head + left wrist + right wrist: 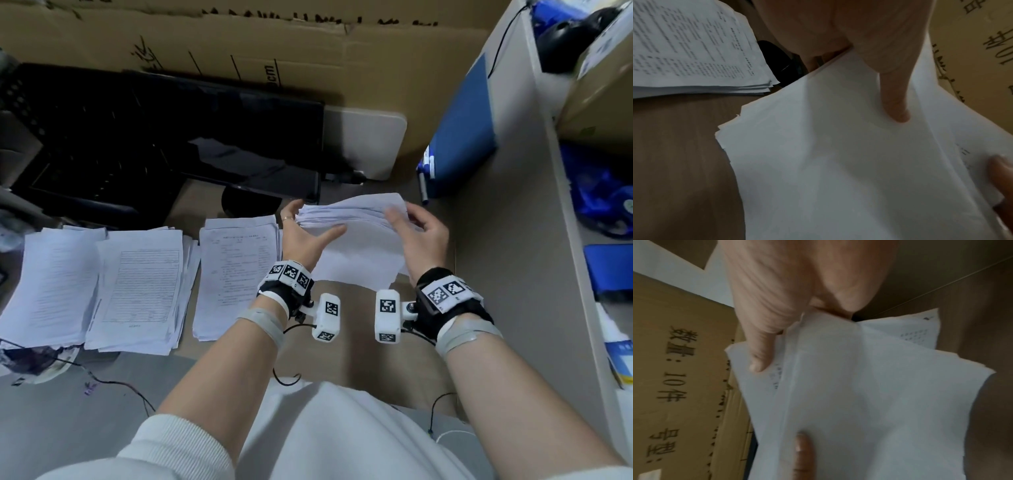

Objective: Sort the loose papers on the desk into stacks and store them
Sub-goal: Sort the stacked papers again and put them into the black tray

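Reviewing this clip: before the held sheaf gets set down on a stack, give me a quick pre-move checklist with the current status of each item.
1. Left hand holds the sheaf, thumb on top: ok.
2. Right hand holds its other side, thumb on top: ok.
3. Sheaf edges squared: not ok; corners are staggered in the left wrist view, and sheets fan apart in the right wrist view.
4. Sheaf lifted off the desk: ok in the wrist views.
5. Stacks on the desk reachable and uncovered: ok; the nearest stack lies just left of the left hand.
6. Which stack this sheaf belongs to: cannot tell; its top side looks blank and the print is too blurred.
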{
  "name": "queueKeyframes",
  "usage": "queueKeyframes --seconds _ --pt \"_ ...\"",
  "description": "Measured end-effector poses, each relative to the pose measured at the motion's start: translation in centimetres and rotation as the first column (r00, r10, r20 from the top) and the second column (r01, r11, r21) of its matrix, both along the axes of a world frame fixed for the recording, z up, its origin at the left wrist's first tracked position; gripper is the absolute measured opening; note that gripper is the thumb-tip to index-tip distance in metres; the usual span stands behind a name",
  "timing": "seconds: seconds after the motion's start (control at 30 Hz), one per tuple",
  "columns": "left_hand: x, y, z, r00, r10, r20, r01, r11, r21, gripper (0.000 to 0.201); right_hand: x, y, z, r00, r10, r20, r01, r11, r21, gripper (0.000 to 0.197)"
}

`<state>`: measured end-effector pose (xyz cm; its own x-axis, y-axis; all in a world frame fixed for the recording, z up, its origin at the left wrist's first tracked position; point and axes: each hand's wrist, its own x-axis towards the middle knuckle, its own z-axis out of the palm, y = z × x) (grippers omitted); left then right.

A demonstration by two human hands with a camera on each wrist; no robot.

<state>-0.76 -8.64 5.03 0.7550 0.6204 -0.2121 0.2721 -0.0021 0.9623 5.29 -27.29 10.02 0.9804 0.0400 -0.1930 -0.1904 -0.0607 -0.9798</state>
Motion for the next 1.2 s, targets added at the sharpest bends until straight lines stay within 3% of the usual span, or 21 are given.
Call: queueKeyframes --seconds 0.1,0.2,0.37,0.5,0.73,0.97,1.1,1.2 --pt "-0.2 0.6 -0.5 1.000 -0.023 -0.020 0.023 0.999 -0.022 0.089 0.7 0.7 0.7 0.999 -0.008 0.047 0.007 1.000 0.016 0.007" --pt "-0.2 1.0 -0.8 0.999 -0.029 -0.044 0.027 0.998 -0.061 0.079 1.1 0.6 0.3 0.998 -0.054 -0.034 0.056 0.997 0.052 0.009" --pt "0.3 1.3 0.1 0.991 -0.114 -0.065 0.110 0.992 -0.064 0.048 1.6 0.0 -0.1 0.969 -0.154 -0.192 0.199 0.948 0.247 0.015" --pt "0.2 1.6 0.1 0.997 -0.055 -0.058 0.044 0.984 -0.173 0.021 1.7 -0.6 -0.3 0.970 -0.146 -0.193 0.185 0.962 0.200 0.018" --pt "0.2 1.3 0.9 0.996 -0.051 -0.070 0.037 0.981 -0.189 0.016 2.2 -1.5 -2.5 0.973 -0.224 -0.060 0.212 0.964 -0.160 0.016" --pt "0.1 1.8 0.8 0.978 -0.191 -0.088 0.179 0.976 -0.127 0.031 3.6 -1.0 -2.3 0.993 -0.078 -0.085 0.062 0.982 -0.179 0.023" --pt "0.0 2.1 0.8 0.974 -0.193 -0.116 0.173 0.972 -0.159 0.035 3.9 -0.6 -2.3 0.985 0.067 -0.160 -0.106 0.962 -0.250 0.029" --pt "0.3 2.4 0.8 0.972 -0.205 -0.112 0.193 0.976 -0.105 0.032 4.1 -0.9 -2.8 0.979 0.090 -0.184 -0.143 0.942 -0.303 0.027"
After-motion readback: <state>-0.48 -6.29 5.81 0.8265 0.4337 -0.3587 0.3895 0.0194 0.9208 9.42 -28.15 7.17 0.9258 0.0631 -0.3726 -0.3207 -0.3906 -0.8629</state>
